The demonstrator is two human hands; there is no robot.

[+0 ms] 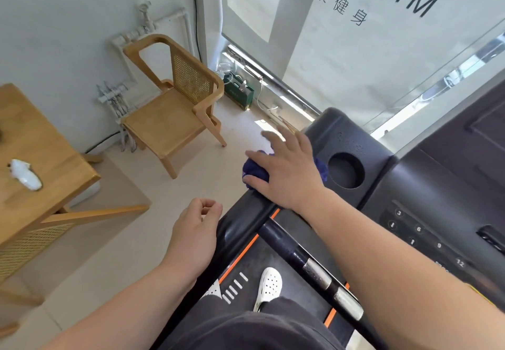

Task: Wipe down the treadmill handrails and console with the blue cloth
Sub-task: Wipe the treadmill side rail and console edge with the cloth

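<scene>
My right hand [287, 169] lies flat, fingers spread, pressing the blue cloth [255, 170] onto the top of the treadmill's left handrail [240, 218], just beside the round cup holder [345, 170] at the console's left corner. Most of the cloth is hidden under my palm. The dark console [437, 191] with number keys runs off to the right. A black grip bar with silver sensor plates [317, 270] crosses below my right forearm. My left hand [199, 221] hovers beside the handrail, fingers loosely curled, holding nothing.
A wooden cane-back chair [175, 103] stands on the floor to the left. A wooden table [41, 164] with a small white object sits at far left. A frosted window with GYM lettering [382, 35] is ahead. My white shoe [269, 287] is on the belt.
</scene>
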